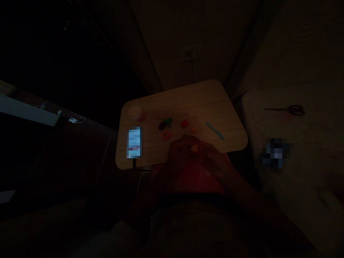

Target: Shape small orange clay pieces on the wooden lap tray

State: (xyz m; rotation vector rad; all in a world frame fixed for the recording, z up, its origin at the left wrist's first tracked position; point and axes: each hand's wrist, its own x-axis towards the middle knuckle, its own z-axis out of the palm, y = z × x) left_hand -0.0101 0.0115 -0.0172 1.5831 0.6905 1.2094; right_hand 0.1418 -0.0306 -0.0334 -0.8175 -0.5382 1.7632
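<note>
The scene is very dark. My left hand (178,150) and my right hand (212,156) meet at the near edge of a small wooden table (215,100). Between their closed fingers sits a small orange lump (195,147). Beyond the hands lie little clay-like pieces: a dark and green one (165,123), a red one (184,124), an orange ring (166,135) and a small orange bit (194,130). A teal stick-shaped tool (215,130) lies to the right of them.
A lit phone (134,142) with a cable lies at the table's left. A pale round tub (135,112) stands behind it. Scissors (291,109) rest on the bed at right. A wall socket (191,53) is behind the table.
</note>
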